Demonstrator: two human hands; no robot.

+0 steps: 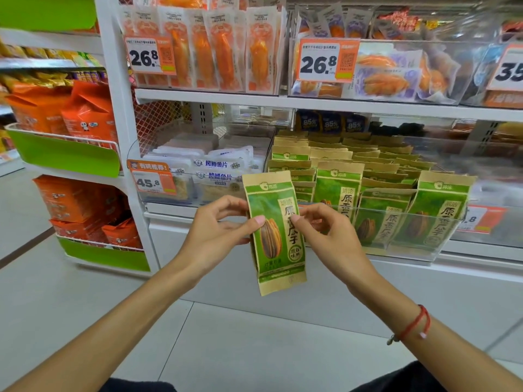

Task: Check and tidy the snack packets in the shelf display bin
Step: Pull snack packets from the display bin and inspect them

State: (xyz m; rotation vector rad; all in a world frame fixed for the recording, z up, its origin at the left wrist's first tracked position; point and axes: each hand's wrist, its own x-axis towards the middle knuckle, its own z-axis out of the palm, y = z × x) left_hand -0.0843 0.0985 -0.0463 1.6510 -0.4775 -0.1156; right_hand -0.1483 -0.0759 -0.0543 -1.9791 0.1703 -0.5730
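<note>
— Out in front of the shelf, what's being held?

— One green and tan seed packet, upright and tilted a little, held clear of the clear plastic bin — in front of the bin's left end and reaching below it. The left hand pinches its left edge, thumb on the printed face, the other fingers curled behind. The right hand pinches the right edge the same way, thumb tip on the front near the middle of the packet.

— So both hands are closed on it?

— Yes, both hold it by thumb and fingers; neither is flat or slack. A red string bracelet sits on the right wrist.

— And the rest of the packets?

— Rows of matching packets stand upright in the bin, several rows deep, leaning slightly back. The front row shows three faces through the clear wall; the left front spot is hidden behind the held packet and the hands.

— What's beside the bin?

— To its left, another clear bin of white fish snack packs with an orange price tag reading 45.8. On the shelf above stand orange packs behind two tags marked 26.8. Far left, orange bags sit in a wire rack with green fronts.
</note>
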